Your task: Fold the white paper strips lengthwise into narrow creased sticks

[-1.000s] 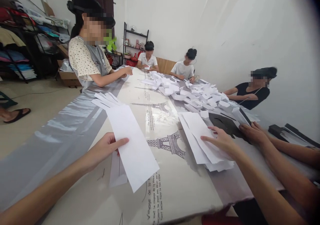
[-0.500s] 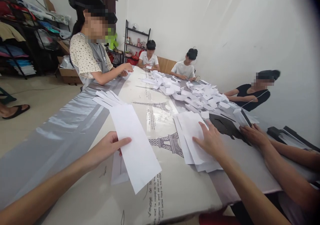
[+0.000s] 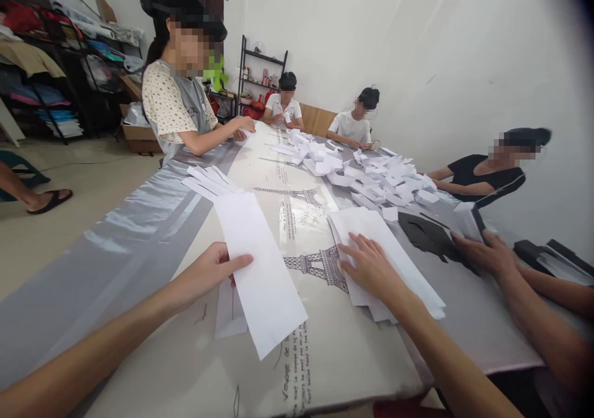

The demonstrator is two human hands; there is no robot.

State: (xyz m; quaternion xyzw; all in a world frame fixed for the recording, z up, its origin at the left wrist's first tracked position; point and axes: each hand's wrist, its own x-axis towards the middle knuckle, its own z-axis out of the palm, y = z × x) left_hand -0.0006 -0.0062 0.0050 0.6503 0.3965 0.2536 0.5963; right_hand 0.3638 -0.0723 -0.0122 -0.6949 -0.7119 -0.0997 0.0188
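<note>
My left hand [image 3: 226,263] pinches a long white strip of paper [image 3: 262,272], thumb on top and fingers underneath. Below that strip, a second white piece [image 3: 232,313] with a dark line down it shows partly. Just beyond, a fan of narrow white strips [image 3: 208,182] lies at the strip's far end. My right hand [image 3: 371,263] rests with its fingers apart on a stack of white paper sheets [image 3: 399,251], near the stack's left edge. The sheets are loosely layered, with corners sticking out at the front. Nothing shows gripped in this hand.
A large heap of folded white paper pieces [image 3: 366,170] covers the table's far right. A neighbour's hands [image 3: 492,254] hold a white stack with a dark edge at my right, beside a dark flat piece [image 3: 429,235]. Several people sit or stand around the Eiffel-patterned tablecloth [image 3: 320,266].
My right hand has slid left across the stack, and its top sheet now lies turned further out to the right. My left hand keeps the same hold. The view has shifted slightly.
</note>
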